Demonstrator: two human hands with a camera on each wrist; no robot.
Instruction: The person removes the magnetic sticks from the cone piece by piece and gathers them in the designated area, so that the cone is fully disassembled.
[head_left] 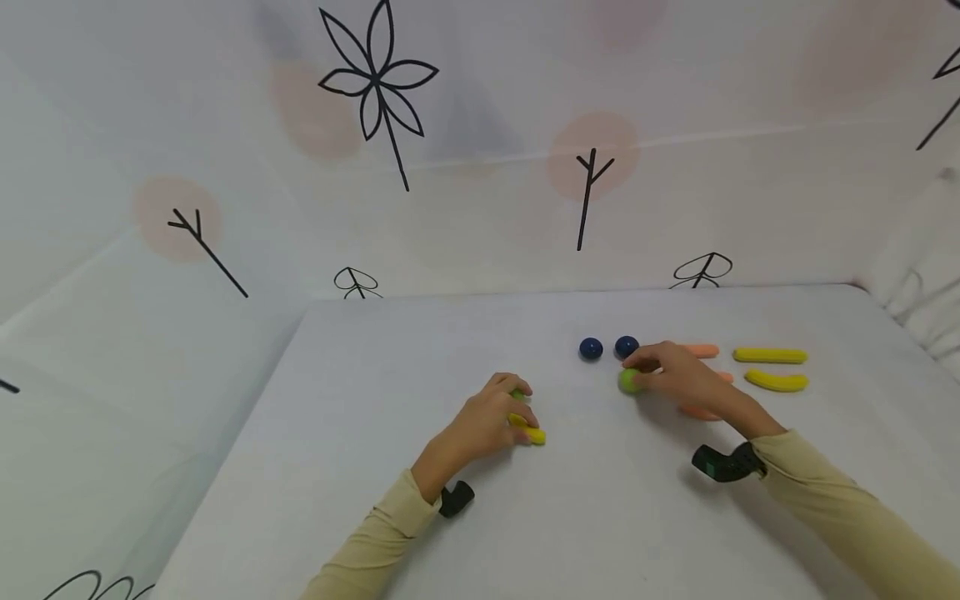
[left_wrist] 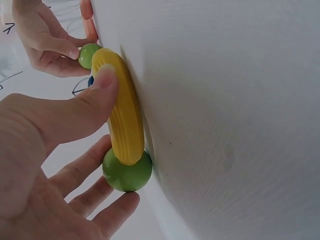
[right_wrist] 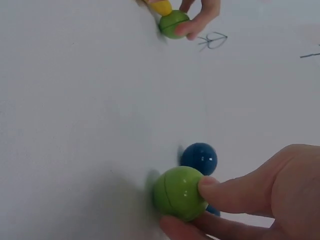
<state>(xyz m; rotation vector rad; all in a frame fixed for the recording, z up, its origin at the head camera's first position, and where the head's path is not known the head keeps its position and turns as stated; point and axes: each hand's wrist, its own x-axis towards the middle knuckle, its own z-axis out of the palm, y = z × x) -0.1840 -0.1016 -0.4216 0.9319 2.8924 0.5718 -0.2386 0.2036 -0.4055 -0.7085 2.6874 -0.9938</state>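
Note:
My left hand (head_left: 487,421) is low over the white table, left of the other pieces. Its thumb lies along a yellow ridged stick (left_wrist: 127,115), pinching it against fingers partly hidden behind. At the stick's end a green ball (left_wrist: 127,172) rests against the fingers of the same hand. Farther right, my right hand (head_left: 678,379) pinches a second green ball (right_wrist: 180,195) between thumb and fingers; a thin seam runs round this ball. Just beyond that hand are two dark blue balls, one to the left (head_left: 591,349) and one close by its fingertips (head_left: 627,347).
Orange sticks (head_left: 701,351) lie partly hidden behind the right hand and forearm. To their right are a straight yellow stick (head_left: 770,356) and a curved yellow banana-like piece (head_left: 777,381). A patterned white cloth (head_left: 480,225) hangs behind the table. Black wrist mounts (head_left: 723,463) hang under both sleeves.

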